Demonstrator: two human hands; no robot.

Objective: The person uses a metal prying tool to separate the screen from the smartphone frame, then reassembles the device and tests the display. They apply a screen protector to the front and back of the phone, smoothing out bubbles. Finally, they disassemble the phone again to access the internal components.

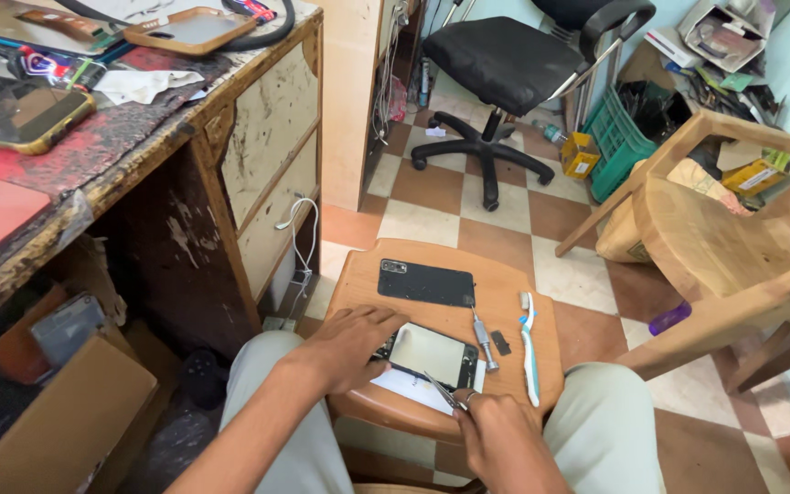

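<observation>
A cramped repair corner with checkered floor tiles; low in the frame sits a small wooden stool [541, 366] serving as the table. The left hand [345, 348] lies flat, pinning an opened phone [427, 355] at centre, its long axis running left-right, slightly tilted. The right hand [496, 434] has its grip pinched on what look like tweezers [443, 391]. A slip could scratch the panel or knock the screwdriver [484, 340] off.

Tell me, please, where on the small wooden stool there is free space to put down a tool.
The stool is bare along its left edge, beside the black back cover, and on its right rim past the toothbrush. The front is crowded: the left hand presses the opened phone, the right hand holds tweezers, and a screwdriver lies alongside.
</observation>
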